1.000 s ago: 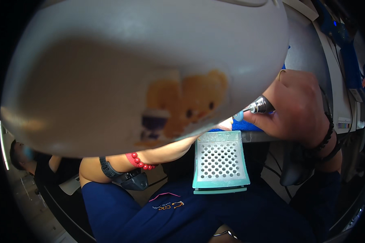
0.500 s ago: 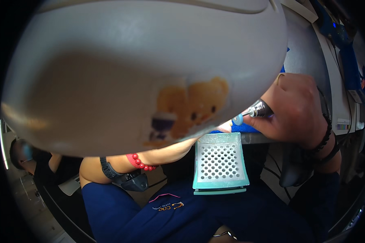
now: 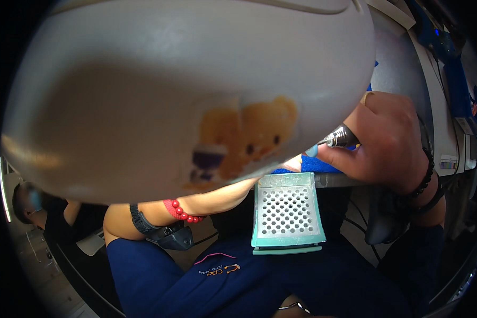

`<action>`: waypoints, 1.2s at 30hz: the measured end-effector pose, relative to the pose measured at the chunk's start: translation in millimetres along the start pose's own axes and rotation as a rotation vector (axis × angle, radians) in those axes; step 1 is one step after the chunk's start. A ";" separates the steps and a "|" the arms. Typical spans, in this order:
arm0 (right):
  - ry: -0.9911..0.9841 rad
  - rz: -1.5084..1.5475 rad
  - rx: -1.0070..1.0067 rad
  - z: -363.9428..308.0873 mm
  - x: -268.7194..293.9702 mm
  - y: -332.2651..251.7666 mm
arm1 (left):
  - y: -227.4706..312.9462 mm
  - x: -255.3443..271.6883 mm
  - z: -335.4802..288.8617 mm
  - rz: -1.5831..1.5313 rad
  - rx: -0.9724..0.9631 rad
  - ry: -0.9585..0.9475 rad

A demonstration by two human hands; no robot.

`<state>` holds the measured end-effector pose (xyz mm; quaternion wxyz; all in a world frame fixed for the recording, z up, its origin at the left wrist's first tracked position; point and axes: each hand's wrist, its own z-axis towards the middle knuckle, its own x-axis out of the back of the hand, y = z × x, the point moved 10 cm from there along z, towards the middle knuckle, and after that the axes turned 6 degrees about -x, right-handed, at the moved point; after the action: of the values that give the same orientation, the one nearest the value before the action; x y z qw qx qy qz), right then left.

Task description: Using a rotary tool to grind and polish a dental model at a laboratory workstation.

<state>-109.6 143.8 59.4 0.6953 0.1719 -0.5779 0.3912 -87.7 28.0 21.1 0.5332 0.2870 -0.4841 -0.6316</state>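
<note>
My right hand (image 3: 384,140) is closed around a rotary handpiece (image 3: 340,137) with a dark, ribbed metal nose. A small light-blue wheel (image 3: 311,151) sits at the end of its thin shaft, pointing left. Reaching in from the left, my left hand (image 3: 222,199) goes under a large pale grey housing (image 3: 143,127) with a bear sticker. The housing hides most of its fingers and whatever they may hold; a brightly lit bit of fingertip (image 3: 294,163) shows near the wheel. Just below lies a teal-framed tray with a perforated metal plate (image 3: 287,209).
The grey housing fills the upper left and blocks the view of the work spot. Blue cloth-like material (image 3: 320,165) lies beneath my hands. Black cables hang beside the tray. A masked person (image 3: 34,204) sits at far left. A blue box (image 3: 458,90) stands at far right.
My right hand has shifted slightly upward with the handpiece, and the wheel has risen and turned a little. My left forearm stays nearly in place.
</note>
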 end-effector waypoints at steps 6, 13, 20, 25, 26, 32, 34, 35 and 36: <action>0.021 -0.010 0.034 -1.5 0.7 -4.5 | -1.4 0.4 -0.1 -0.010 -0.003 0.008; 0.039 -0.028 0.011 0.1 2.5 -1.9 | -5.6 2.9 -2.2 -0.059 -0.006 0.048; 0.047 -0.002 -0.001 1.7 2.8 -1.3 | -8.7 7.7 -5.2 -0.103 -0.038 0.111; 0.042 -0.019 0.018 0.0 2.8 -5.0 | -3.1 6.2 -3.3 0.107 -0.078 -0.004; 0.033 -0.026 0.040 -0.9 2.8 -8.2 | -3.9 5.1 -3.8 0.107 -0.078 -0.003; 0.004 -0.023 0.002 -1.6 -0.6 -4.6 | 0.0 5.3 -0.3 0.096 -0.119 -0.006; 0.005 -0.023 -0.002 -2.0 -0.5 -4.7 | -1.1 3.6 -0.3 0.059 -0.127 -0.018; 0.006 -0.022 -0.005 -2.1 -0.4 -4.6 | -1.0 5.9 -2.1 0.059 -0.126 -0.017; 0.006 -0.021 -0.005 -2.0 0.0 -4.8 | -6.5 7.3 -5.2 0.081 -0.066 -0.049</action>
<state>-104.7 142.2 59.9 0.7015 0.1751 -0.5751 0.3827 -87.7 19.2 14.4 0.5554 0.2337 -0.4870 -0.6322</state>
